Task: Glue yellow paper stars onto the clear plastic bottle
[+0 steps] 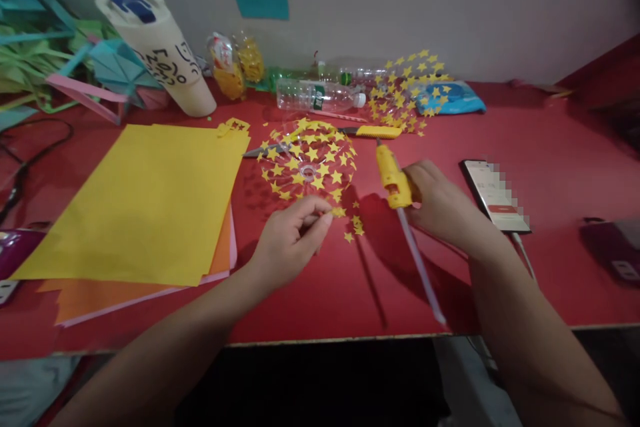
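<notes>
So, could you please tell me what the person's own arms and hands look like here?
The left forearm and right forearm are bare down to the bottom edge of the picture, with no sleeves in view. The left hand and right hand wear no gloves, and no ring, watch or bracelet shows on either.

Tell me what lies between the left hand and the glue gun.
Loose yellow stars on the table, between left hand and glue gun; head view.

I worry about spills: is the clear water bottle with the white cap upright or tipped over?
Tipped over. The water bottle lies on its side on the red table, with its white cap pointing right.
</notes>
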Motion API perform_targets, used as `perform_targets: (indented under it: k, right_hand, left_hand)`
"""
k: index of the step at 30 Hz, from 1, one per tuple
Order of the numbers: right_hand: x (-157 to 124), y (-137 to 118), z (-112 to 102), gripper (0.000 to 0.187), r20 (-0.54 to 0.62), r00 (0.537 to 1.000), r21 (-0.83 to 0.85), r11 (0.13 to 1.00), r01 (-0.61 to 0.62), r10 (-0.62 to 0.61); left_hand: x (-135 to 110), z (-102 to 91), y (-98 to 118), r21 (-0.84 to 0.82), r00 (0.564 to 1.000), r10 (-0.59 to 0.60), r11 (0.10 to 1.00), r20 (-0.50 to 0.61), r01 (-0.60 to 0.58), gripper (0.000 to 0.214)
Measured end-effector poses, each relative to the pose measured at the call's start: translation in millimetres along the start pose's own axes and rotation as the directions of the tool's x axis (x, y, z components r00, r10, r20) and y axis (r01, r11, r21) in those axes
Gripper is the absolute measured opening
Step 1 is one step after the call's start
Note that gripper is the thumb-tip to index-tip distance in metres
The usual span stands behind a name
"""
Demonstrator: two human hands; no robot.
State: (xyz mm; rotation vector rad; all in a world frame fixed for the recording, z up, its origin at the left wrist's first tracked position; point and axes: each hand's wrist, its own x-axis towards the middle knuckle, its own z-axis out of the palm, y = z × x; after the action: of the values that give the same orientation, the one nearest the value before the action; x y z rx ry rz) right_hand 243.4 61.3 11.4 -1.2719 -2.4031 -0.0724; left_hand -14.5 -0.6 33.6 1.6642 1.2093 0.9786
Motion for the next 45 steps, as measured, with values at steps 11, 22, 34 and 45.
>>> perform_targets:
  k: [11, 22, 34, 45]
  right_hand:
    - [9, -52, -8, 0.018, -0.228, 0.912, 0.052, 0.931, 0.362, -0.341]
    - [5, -74, -1, 0.013, -0.335, 0.814, 0.007, 0.863, 0.506, -0.474]
    - [29, -84, -12, 0.022, -0.155, 0.910, 0.083, 0.913, 0.399, -0.384]
    - [40, -91, 16, 0.025, -0.111, 0.938, 0.068, 0.939, 0.338, -0.330]
  left_hand:
    - [9, 2.6, 5, -0.442, 0.863, -0.391, 0.744, 0.321, 0.502, 0.012]
    - [8, 5.3, 2, -0.436, 0.808, -0.399, 0.691, 0.433, 0.576, 0.016]
    - [6, -25.9, -1, 0.588, 0.994, 0.100, 0.806, -0.037, -0.059, 0.023]
    - [13, -21.8, -15, 0.681, 0.998, 0.048, 0.732, -0.036, -0.011, 0.014]
